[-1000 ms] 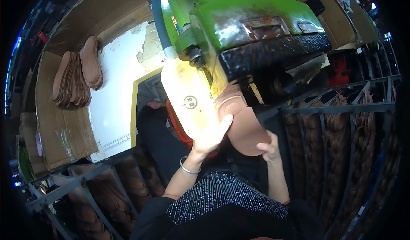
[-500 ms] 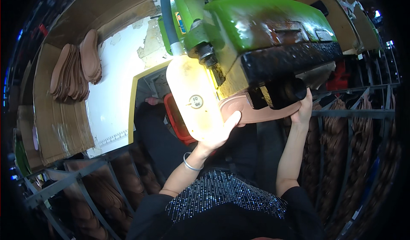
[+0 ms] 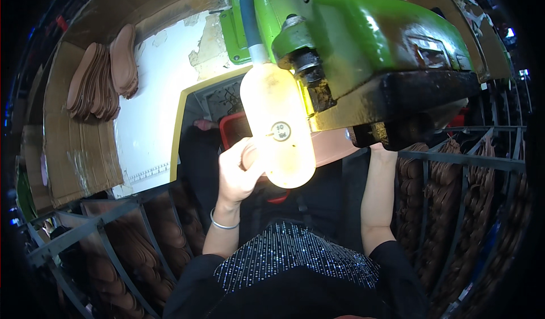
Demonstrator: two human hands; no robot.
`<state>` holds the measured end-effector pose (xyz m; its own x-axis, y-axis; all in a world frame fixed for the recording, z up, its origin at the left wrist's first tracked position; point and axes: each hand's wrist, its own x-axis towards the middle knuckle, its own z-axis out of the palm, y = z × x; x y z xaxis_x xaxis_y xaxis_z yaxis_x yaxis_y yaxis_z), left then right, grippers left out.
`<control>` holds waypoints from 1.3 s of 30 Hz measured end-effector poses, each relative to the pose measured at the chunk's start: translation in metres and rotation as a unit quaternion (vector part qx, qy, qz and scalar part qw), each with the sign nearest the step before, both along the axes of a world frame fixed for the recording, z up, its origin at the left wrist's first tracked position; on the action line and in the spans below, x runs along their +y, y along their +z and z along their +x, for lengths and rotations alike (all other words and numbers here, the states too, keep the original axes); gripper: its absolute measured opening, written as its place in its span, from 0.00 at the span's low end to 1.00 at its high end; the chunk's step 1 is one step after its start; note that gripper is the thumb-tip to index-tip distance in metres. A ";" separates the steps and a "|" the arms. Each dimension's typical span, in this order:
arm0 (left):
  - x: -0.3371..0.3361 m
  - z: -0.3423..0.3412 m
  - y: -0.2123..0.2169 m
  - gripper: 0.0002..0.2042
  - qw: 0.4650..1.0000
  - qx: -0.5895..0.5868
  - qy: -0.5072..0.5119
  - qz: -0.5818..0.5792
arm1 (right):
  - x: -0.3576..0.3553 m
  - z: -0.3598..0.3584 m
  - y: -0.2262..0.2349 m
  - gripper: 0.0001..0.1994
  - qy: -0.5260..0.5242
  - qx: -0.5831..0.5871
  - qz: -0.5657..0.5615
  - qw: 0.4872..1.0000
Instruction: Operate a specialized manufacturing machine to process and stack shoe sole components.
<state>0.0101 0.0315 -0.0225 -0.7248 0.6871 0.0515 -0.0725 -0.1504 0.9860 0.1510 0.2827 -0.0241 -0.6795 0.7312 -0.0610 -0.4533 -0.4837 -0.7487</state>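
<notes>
While left hand point(image 3: 238, 174) grips sole point(image 3: 335, 147) mid-frame | long axis runs left-right under green machine point(image 3: 363, 40) | right hand hidden, grip unclear

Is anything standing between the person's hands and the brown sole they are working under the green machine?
Nothing separates the left hand from the brown sole: its fingers grip the sole's near end. The lit lamp only blocks the camera's view. The right hand is hidden behind the green machine, so its contact cannot be told.
</notes>
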 end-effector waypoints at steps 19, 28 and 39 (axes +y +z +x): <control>0.042 0.031 0.000 0.08 0.994 0.087 0.060 0.004 | 0.051 0.025 -0.006 0.12 -0.092 -0.039 0.109 0.989; -0.013 -0.006 -0.006 0.10 0.999 -0.042 0.011 0.027 | -0.011 0.007 -0.019 0.16 0.021 0.029 0.109 0.993; 0.025 0.011 0.015 0.13 0.999 0.013 -0.011 0.042 | 0.031 0.031 -0.008 0.19 -0.071 -0.076 0.036 0.994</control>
